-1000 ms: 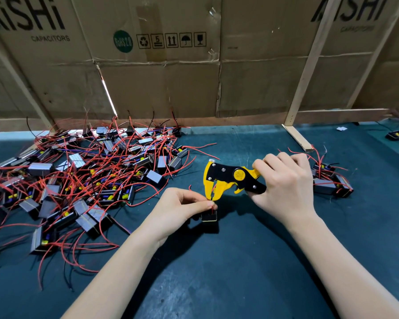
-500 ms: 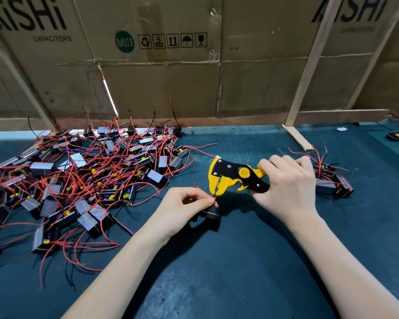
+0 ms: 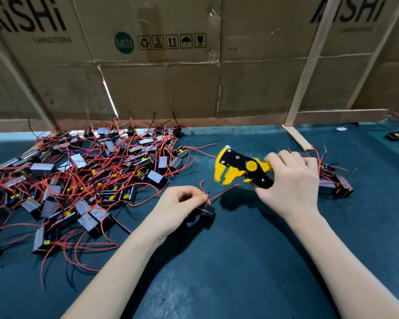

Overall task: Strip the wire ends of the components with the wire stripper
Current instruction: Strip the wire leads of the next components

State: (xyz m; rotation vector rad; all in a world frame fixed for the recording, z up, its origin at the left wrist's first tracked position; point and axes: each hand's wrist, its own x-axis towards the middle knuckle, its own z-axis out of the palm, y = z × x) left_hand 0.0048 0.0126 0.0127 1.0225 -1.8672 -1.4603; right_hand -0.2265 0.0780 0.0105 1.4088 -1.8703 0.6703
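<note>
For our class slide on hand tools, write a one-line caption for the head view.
Right hand holds a yellow wire stripper while left hand pinches a small black component's red wire.

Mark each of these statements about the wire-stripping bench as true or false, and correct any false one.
1. The right hand grips the yellow and black wire stripper. True.
2. The left hand pinches a red wire of a small black component. True.
3. The red wire sits clamped in the stripper's jaws. False: the jaws are raised clear of it, gaping.
4. The large pile of components lies to the person's right. False: it lies to the left; only a few components lie right.
5. Cardboard sheets back the bench. True.
</note>
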